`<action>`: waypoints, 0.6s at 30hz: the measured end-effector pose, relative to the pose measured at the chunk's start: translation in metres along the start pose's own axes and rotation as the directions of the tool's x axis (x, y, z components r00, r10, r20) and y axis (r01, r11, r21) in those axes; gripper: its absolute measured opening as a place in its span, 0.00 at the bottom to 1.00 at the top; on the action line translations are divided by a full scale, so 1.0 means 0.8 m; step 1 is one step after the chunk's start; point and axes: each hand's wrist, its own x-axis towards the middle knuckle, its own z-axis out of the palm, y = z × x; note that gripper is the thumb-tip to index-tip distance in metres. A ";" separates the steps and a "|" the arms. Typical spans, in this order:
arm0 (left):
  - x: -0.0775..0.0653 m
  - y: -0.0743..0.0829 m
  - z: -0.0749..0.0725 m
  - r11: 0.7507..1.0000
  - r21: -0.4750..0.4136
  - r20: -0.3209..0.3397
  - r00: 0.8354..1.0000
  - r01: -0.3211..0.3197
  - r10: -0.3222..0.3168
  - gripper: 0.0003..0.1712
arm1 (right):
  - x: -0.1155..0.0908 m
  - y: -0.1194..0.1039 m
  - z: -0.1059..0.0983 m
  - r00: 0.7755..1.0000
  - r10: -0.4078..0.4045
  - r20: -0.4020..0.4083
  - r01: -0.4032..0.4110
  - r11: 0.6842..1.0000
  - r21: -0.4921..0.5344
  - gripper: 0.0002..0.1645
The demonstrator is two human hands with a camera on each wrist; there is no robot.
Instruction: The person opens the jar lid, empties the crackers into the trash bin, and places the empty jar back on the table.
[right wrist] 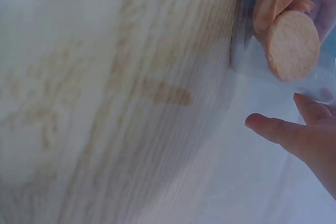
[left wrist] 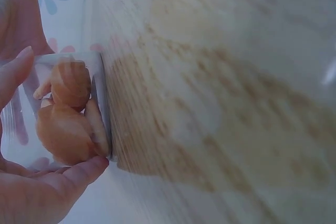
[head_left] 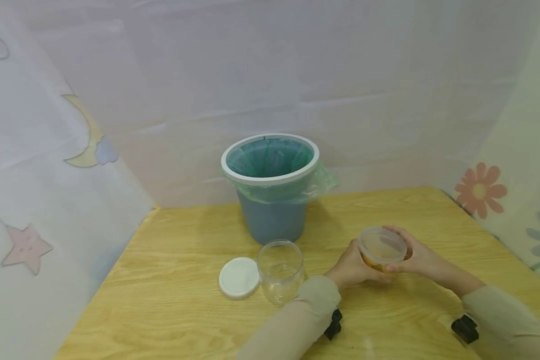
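In front of the blue bin (head_left: 272, 220), to its right, a clear tub (head_left: 382, 246) is showing a cloudy top. The left hand (head_left: 355, 265) is curling thumb and fingers around its wall; the right hand (head_left: 416, 255) is gripping its rim, some fingers hiding behind. The wrist views are revealing smooth brown pieces (left wrist: 65, 134) and a grainy round biscuit (right wrist: 293, 46), which the head view is blurring.

The table (head_left: 162, 305) bears bin (head_left: 272, 222), white lid (head_left: 239, 277), jar (head_left: 279, 291).
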 end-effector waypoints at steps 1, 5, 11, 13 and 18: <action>0.001 0.001 0.000 1.000 0.002 0.000 1.000 0.003 -0.003 0.51 | 0.000 0.000 -0.002 1.000 0.002 -0.004 -0.002 1.000 -0.002 0.56; 0.003 0.002 0.000 1.000 -0.003 -0.008 1.000 0.018 -0.018 0.50 | 0.002 0.003 -0.006 1.000 -0.012 0.007 0.012 1.000 0.005 0.54; 0.007 0.002 -0.002 0.995 -0.064 0.035 0.997 -0.072 0.075 0.50 | 0.005 0.009 -0.013 0.996 -0.062 0.067 0.057 0.995 0.077 0.51; 0.007 0.003 -0.002 0.989 -0.090 0.048 0.992 -0.115 0.120 0.49 | 0.006 0.010 -0.015 0.995 -0.054 0.087 0.045 0.994 0.099 0.50; 0.005 0.002 0.002 0.992 -0.096 0.033 0.995 -0.087 0.090 0.51 | 0.005 0.009 -0.018 0.993 -0.011 0.117 0.000 0.996 0.094 0.52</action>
